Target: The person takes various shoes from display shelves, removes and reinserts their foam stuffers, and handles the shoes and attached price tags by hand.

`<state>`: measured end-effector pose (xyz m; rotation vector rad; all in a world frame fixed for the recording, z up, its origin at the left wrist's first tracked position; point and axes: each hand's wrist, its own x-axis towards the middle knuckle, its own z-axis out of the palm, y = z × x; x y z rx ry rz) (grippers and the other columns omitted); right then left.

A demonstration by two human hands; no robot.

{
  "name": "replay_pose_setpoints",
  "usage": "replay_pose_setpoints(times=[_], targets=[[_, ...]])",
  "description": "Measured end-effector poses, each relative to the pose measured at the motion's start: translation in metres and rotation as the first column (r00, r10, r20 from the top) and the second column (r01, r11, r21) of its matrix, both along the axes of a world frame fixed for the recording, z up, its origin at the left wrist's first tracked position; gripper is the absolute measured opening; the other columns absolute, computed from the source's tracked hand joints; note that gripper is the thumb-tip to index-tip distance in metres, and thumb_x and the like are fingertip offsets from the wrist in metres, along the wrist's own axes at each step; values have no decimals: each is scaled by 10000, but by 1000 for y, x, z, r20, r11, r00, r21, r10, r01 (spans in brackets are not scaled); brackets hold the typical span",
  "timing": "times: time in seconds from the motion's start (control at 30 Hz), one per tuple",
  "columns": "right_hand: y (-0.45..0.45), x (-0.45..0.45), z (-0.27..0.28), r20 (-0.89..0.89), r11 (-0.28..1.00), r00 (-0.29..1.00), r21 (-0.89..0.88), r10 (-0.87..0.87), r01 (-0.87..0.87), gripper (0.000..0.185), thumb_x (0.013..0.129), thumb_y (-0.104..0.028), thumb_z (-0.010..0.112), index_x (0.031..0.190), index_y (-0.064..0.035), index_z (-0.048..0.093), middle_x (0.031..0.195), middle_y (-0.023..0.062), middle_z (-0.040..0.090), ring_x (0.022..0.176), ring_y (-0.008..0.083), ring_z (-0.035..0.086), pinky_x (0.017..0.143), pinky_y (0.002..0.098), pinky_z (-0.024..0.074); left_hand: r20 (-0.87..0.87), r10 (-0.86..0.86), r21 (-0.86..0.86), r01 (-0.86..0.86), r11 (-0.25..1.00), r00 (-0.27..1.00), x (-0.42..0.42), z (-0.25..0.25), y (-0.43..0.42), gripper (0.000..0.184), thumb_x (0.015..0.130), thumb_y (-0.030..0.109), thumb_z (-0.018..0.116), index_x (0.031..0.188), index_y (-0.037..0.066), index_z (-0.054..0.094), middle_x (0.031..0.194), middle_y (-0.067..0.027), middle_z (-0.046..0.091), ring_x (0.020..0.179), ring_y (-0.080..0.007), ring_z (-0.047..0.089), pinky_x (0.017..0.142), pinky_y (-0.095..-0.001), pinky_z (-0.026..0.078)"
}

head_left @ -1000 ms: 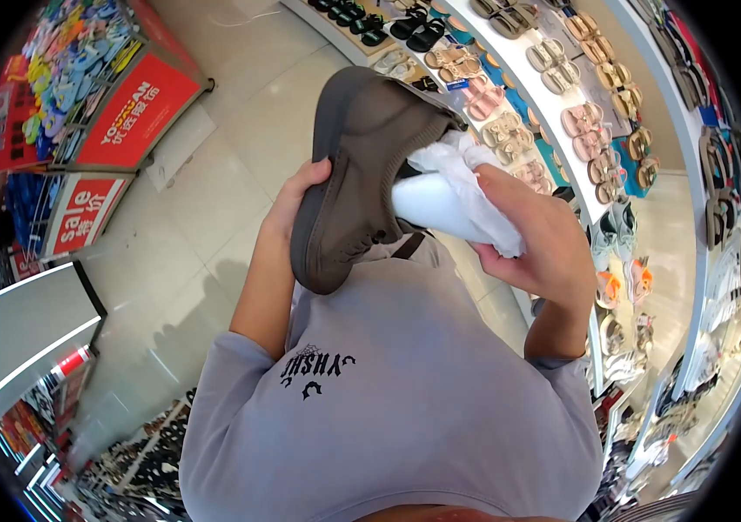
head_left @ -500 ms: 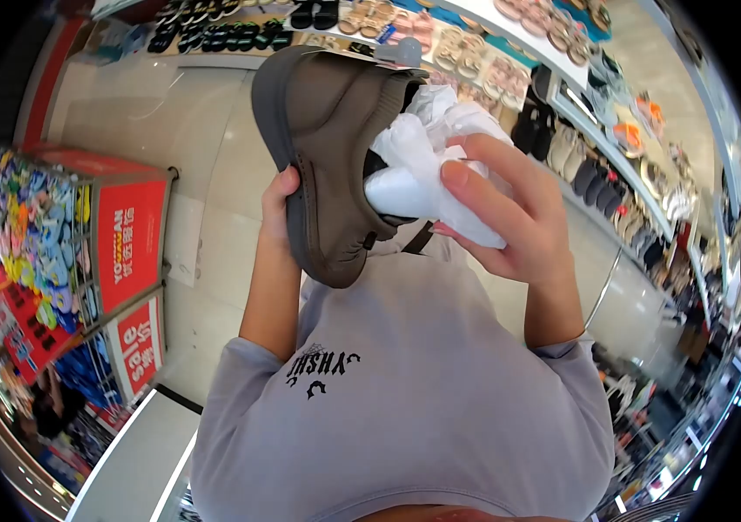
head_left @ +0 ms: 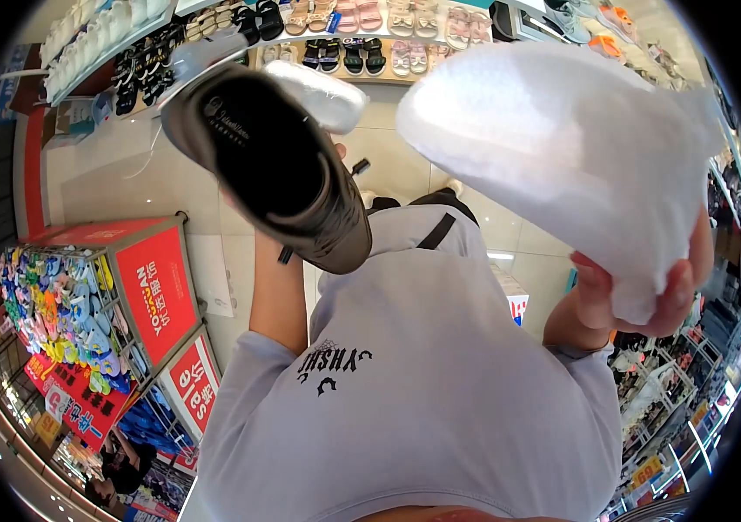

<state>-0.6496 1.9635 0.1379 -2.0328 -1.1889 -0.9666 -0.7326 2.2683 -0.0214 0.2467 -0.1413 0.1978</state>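
A brown shoe (head_left: 348,239) is tilted with its opening toward me, showing a black insole with pale lettering. My left hand (head_left: 240,209) is closed around it from underneath, and the shoe hides most of the fingers. Raised on the right is a shoe-shaped stuffing wrapped in white paper (head_left: 544,122). My right hand (head_left: 679,291) pinches its narrow lower end between thumb and fingers. Behind the shoe shows a shiny white object (head_left: 322,96); I cannot tell what it is or whether it touches the shoe.
Shelves with sandals (head_left: 362,56) run along the far side. To the left stands a bin of colourful footwear (head_left: 66,304) with a red sign (head_left: 157,296). More racks of goods (head_left: 657,383) are on the right. Pale floor tiles (head_left: 379,157) lie between.
The white paper stuffing has come out of the shoe and moved right and up in my right hand. The shoe has turned so its inside faces me.
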Motion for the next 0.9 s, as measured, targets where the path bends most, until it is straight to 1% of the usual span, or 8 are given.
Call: replay_pose_setpoints(times=[0.07,0.13,0.23,0.4,0.5,0.63,0.8,0.9], targets=[[-4,6,-3,-36,995,998,82,55,-52,647,884,-276,658,1379,-48,308,1207,336,494,930,386,603,727,447,562,-184,31,0,-31,1000,982,0,20,-15,657,915,499,545,1398,75,407,1199,-227,542,920,-307,594,860,-405,507],[-19,10,-11,-37,993,999,119,23,-19,694,850,-296,699,1374,-51,315,1274,305,466,1022,401,569,797,469,547,-178,88,9,-88,996,980,3,48,-33,600,935,461,531,1382,72,436,1155,-233,552,904,-286,581,817,-373,510],[-42,10,-26,-160,954,987,292,-15,62,734,799,-359,763,1330,-44,368,1330,228,457,1162,383,511,901,509,527,-128,93,44,-88,995,987,12,56,-45,651,900,449,574,1393,55,412,1206,-228,527,975,-295,558,867,-387,488],[-103,17,-32,-281,886,957,422,-75,193,765,744,-326,787,1319,-30,379,1348,182,442,1196,380,490,903,527,544,-52,45,114,-39,993,998,36,41,-70,748,841,429,645,1410,28,372,1291,-218,485,1094,-310,520,951,-409,451],[-114,18,-26,-241,824,956,497,-171,272,807,755,-420,759,1331,-10,369,1297,213,471,1107,381,543,860,498,541,-32,-24,154,29,988,999,54,41,-98,812,805,417,688,1421,11,348,1342,-213,460,1165,-320,497,1001,-422,429],[-168,36,-44,-130,741,936,579,-328,341,679,794,-409,693,1281,-18,428,1215,167,533,1052,310,591,839,462,539,-21,-113,200,114,973,993,78,38,-142,901,758,401,745,1435,-11,316,1410,-205,427,1260,-332,466,1068,-440,400],[-192,69,-30,-101,876,988,458,-114,148,613,790,-307,690,1268,1,459,1193,227,552,1032,339,603,859,456,513,-170,-142,280,186,942,975,104,43,-191,844,763,382,756,1391,-31,374,1355,-207,491,1203,-340,530,1030,-449,447],[-216,95,-9,-123,940,987,335,104,-58,576,788,-245,688,1259,12,478,1180,262,564,1021,356,609,871,452,498,-244,-194,183,242,953,950,123,52,-230,829,775,390,745,1383,-39,378,1337,-214,502,1183,-340,544,1016,-452,461]])
